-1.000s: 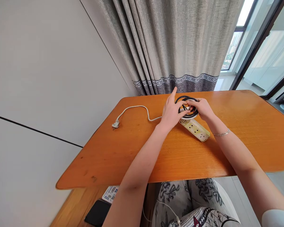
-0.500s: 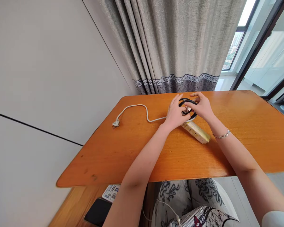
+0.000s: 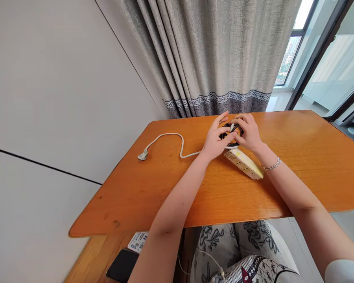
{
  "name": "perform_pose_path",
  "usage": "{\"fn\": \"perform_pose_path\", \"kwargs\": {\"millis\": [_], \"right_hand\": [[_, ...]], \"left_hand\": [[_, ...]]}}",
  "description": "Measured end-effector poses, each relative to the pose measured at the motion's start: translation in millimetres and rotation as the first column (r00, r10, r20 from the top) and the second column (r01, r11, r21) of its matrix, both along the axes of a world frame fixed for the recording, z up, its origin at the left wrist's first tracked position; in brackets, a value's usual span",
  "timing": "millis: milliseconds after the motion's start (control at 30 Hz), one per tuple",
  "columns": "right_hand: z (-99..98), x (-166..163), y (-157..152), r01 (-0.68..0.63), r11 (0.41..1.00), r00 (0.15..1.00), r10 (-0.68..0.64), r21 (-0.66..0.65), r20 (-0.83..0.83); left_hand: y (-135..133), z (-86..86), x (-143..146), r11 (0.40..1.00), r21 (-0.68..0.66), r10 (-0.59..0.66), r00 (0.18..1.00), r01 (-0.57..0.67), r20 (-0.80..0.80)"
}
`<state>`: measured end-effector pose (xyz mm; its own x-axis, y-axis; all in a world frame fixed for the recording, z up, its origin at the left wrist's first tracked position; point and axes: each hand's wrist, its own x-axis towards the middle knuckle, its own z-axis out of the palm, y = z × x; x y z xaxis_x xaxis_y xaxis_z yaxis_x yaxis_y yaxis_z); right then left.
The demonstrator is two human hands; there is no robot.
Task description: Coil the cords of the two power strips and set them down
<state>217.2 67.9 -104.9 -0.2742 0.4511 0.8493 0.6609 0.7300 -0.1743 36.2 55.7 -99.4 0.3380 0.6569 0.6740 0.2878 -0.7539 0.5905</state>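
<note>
Gripping the black coil [image 3: 224, 136] with left hand [image 3: 216, 140] and right hand [image 3: 249, 135], I judge it wound — white cord [image 3: 165, 135] left of them loose.

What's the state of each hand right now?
Left hand: pinching the black cable coil at its left edge.
Right hand: fingers closed on the black cable coil, at the power strip end.

My left hand [image 3: 215, 139] has dropped its raised forefinger, and my right hand [image 3: 249, 135] has slid over the black cable coil [image 3: 233, 144], which is now tighter and half hidden above frame centre.
</note>
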Motion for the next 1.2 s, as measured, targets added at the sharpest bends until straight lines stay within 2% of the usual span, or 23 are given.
{"fn": "perform_pose_path", "kwargs": {"millis": [133,300,433,533,633,733,867,1000,1100,1200], "right_hand": [[9.6,2.6,-5.0,0.101,0.993,0.994,-0.098,-0.056,0.057],[18.6,7.9,-7.0,0.174,0.984,0.981,-0.171,-0.024,0.092],[22.1,7.1,-11.3,0.154,0.988,0.985,-0.152,-0.022,0.088],[22.8,5.9,-13.8,0.145,0.984,0.988,-0.14,-0.099,0.057],[22.6,6.6,-12.4,0.112,0.98,0.992,-0.119,-0.166,-0.03],[22.7,7.1,-10.2,0.057,0.985,0.984,-0.083,-0.163,-0.16],[24.7,2.6,-14.2,-0.017,0.985,0.975,-0.022,-0.171,-0.22],[26.5,-3.2,-21.5,-0.137,0.953,0.959,0.059,-0.269,-0.279],[28.0,-7.2,-25.7,-0.286,0.924,0.891,0.158,-0.255,-0.426],[30.6,-13.1,-30.3,-0.393,0.897,0.789,0.217,-0.201,-0.574]], "left_hand": [[3.0,-7.8,1.7,0.999,0.04,-0.013,1.0,0.013,-0.015],[5.0,-16.5,2.9,0.988,0.153,-0.011,0.993,0.029,-0.114],[5.2,-22.9,4.5,0.973,0.23,0.003,0.986,0.036,-0.167],[6.9,-27.9,5.2,0.964,0.261,-0.01,0.988,0.05,-0.153],[8.8,-29.8,4.0,0.975,0.219,0.043,0.997,-0.026,-0.069],[8.8,-25.5,1.0,0.983,0.165,0.088,0.996,-0.085,-0.009],[5.8,-12.7,-5.4,0.993,0.108,-0.021,0.991,0.036,-0.132],[3.4,-2.4,-13.3,0.979,-0.055,-0.2,0.971,0.194,-0.129],[3.8,1.2,-16.9,0.925,-0.172,-0.351,0.935,0.338,-0.05],[3.8,1.7,-16.4,0.843,-0.248,-0.472,0.877,0.478,0.088]]}}
